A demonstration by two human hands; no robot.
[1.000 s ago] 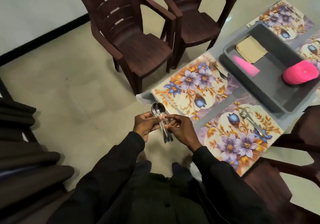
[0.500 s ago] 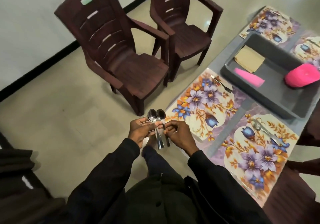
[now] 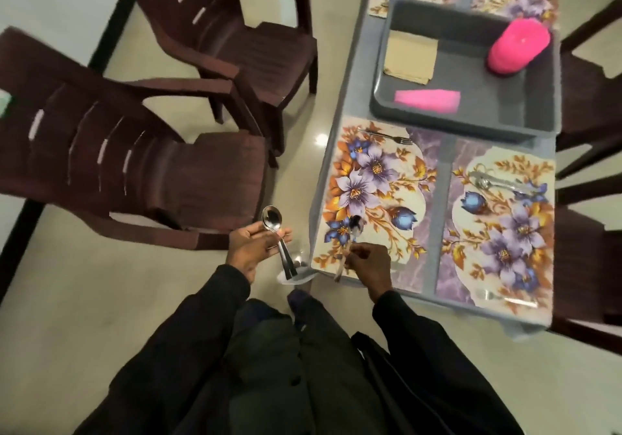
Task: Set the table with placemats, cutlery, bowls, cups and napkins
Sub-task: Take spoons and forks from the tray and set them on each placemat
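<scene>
The left hand was curled round a small bundle of steel spoons, bowls pointing away, held over the floor beside the corner of the grey worktop; I could not count them. The right hand pinched 1 single steel spoon by its handle, its bowl hovering over the near edge of the near-left floral placemat. A steel fork lay along that mat's far edge. The near-right floral placemat beside it carried a spoon and fork pair near its far edge. Beyond both mats stood a grey plastic tray, holding folded beige napkins, a pink tapered cup stack lying on its side, and a rounded pink plastic stack. 2 brown plastic chairs stood left of the worktop.
</scene>
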